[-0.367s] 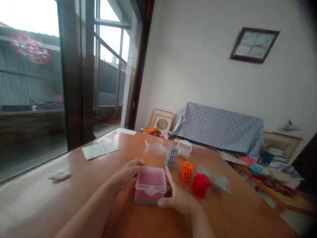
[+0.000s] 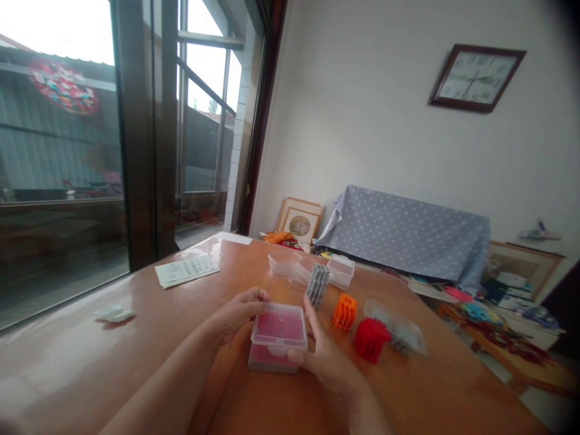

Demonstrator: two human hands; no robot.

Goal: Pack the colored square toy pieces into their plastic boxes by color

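A small clear plastic box with pink contents (image 2: 277,335) rests on the wooden table (image 2: 136,338), its lid closed. My left hand (image 2: 238,313) curls round the box's left and far edge. My right hand (image 2: 322,356) presses against its right side, thumb at the front corner and a finger up along the far corner. Just beyond stand a grey stack of pieces (image 2: 316,285), an orange block (image 2: 344,312) and a red block (image 2: 370,339).
Clear plastic boxes and lids lie behind the blocks (image 2: 339,272) and at the right (image 2: 395,329). A sheet of paper (image 2: 186,269) and a crumpled white scrap (image 2: 114,313) lie to the left. A window is at the left; a cloth-covered piece of furniture (image 2: 408,235) and clutter stand beyond the table.
Both hands stay on the pink box. The right thumb has shifted up onto the box's front corner. The view has moved slightly.
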